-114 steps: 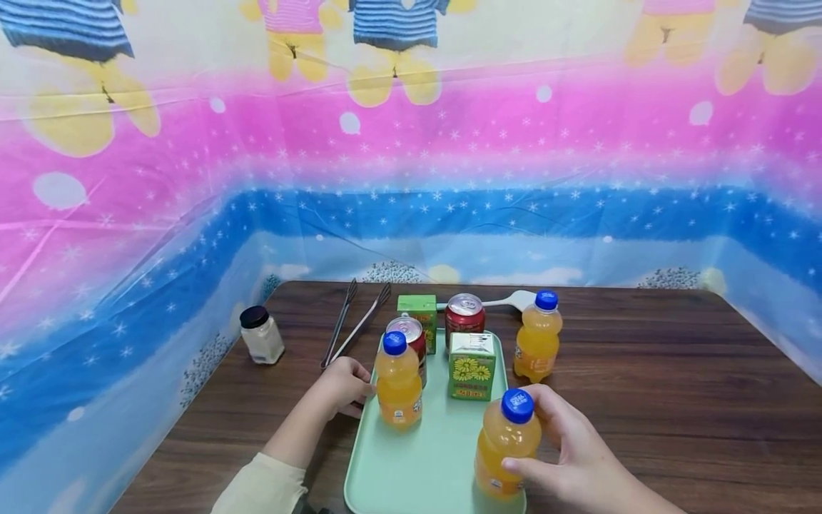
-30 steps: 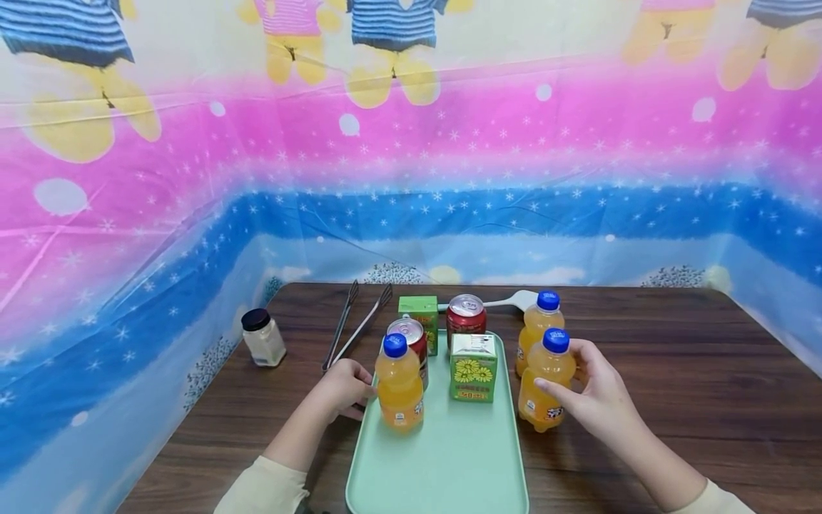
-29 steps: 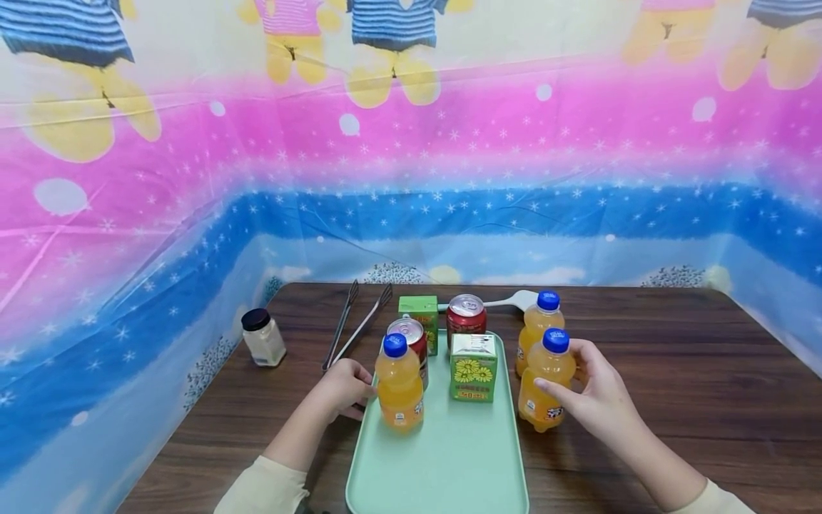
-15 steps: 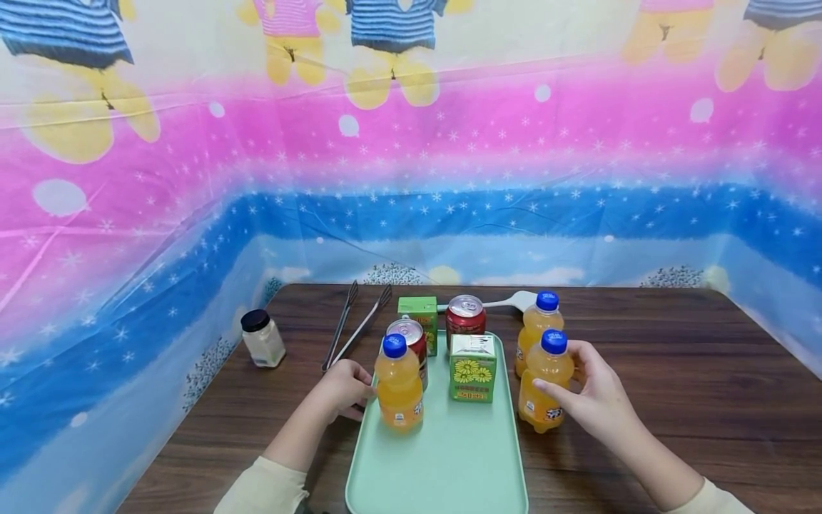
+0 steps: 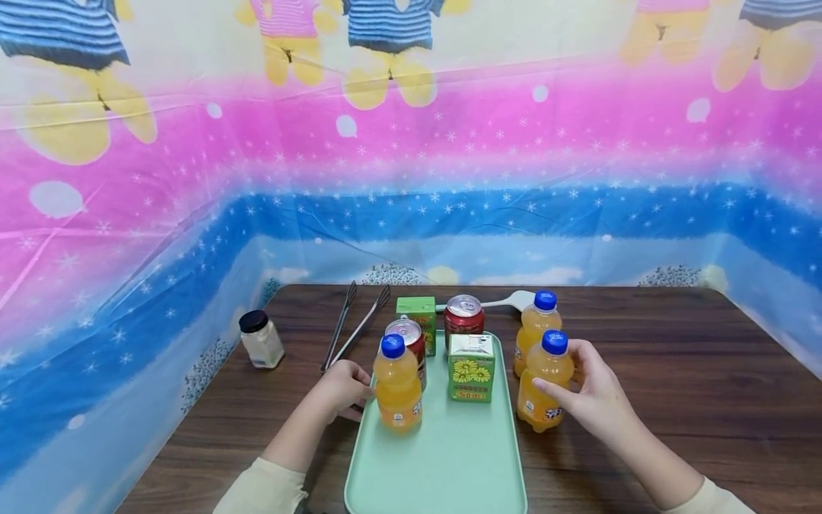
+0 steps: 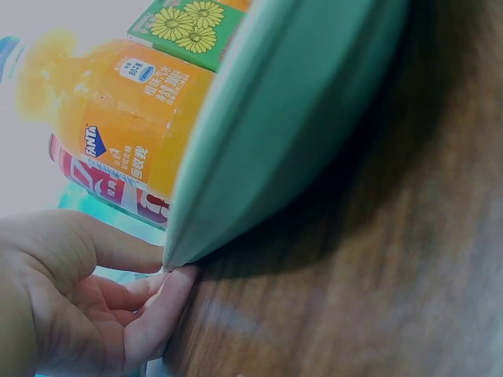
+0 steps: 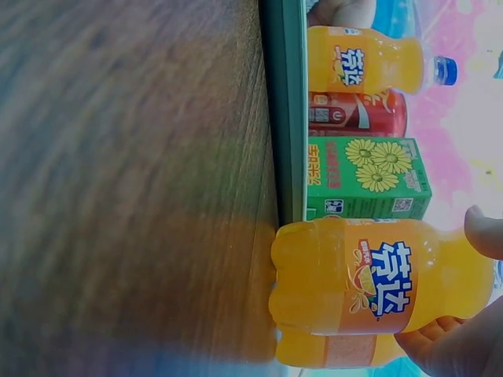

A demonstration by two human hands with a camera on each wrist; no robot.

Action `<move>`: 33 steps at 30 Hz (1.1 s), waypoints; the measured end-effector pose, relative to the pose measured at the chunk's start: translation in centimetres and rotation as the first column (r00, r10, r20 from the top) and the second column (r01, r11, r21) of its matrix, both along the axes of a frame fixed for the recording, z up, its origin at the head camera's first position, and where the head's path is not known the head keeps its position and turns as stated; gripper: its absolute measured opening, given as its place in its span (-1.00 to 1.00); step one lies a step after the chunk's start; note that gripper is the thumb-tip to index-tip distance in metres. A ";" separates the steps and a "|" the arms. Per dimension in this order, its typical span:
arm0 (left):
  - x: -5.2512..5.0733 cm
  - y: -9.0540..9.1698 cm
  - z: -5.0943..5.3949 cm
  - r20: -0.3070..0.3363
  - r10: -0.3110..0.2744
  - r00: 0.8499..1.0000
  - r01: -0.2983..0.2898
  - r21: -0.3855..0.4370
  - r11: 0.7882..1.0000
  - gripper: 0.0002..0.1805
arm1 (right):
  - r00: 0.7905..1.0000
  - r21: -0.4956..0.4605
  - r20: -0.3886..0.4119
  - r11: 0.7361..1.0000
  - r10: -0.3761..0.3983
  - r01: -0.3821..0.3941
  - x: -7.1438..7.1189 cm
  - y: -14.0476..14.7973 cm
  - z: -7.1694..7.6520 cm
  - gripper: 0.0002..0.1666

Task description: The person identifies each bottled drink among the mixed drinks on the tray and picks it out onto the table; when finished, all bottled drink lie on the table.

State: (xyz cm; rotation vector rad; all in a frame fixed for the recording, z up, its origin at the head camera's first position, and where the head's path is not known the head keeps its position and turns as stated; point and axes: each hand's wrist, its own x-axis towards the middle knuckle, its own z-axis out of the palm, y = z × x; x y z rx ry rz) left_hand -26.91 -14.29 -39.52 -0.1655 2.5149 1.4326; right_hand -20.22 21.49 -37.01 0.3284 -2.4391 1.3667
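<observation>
My left hand (image 5: 347, 390) pinches the left rim of the light green tray (image 5: 443, 464), thumb and fingertips meeting at its edge in the left wrist view. With my right hand (image 5: 594, 389) I hold an orange soda bottle (image 5: 546, 389) with a blue cap, upright on the table just right of the tray. Behind it stands a second orange soda bottle (image 5: 538, 330). A third orange soda bottle (image 5: 398, 389) is on the tray's left side, before a red can (image 5: 411, 335). A green drink carton (image 5: 472, 371) sits on the tray's right side.
At the tray's far end are another red can (image 5: 464, 318) and another green carton (image 5: 416, 318). A white-handled utensil (image 5: 514, 301) lies behind them. Metal tongs (image 5: 349, 328) and a black-lidded jar (image 5: 262, 341) are to the left on the wooden table (image 5: 674, 371).
Since the earliest frame, my right hand has carried its bottle from the tray's near right corner to the table on the right. Over the last second nothing has visibly moved.
</observation>
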 end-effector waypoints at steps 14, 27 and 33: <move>0.0 -0.1 -0.1 -0.011 -0.007 1.000 0.007 0.000 1.000 -0.85 | 0.998 -0.012 0.065 1.000 -0.018 0.019 0.1 0.0 0.5 -0.29; 0.0 0.0 0.0 -0.003 0.005 1.000 -0.005 -0.014 1.000 -0.85 | 0.997 0.002 0.071 1.000 -0.028 0.028 0.9 1.0 0.6 -0.27; 0.0 -0.1 -0.1 -0.001 0.006 1.000 -0.006 -0.018 1.000 -0.85 | 0.998 -0.010 0.054 1.000 -0.023 0.024 1.7 1.6 0.9 -0.28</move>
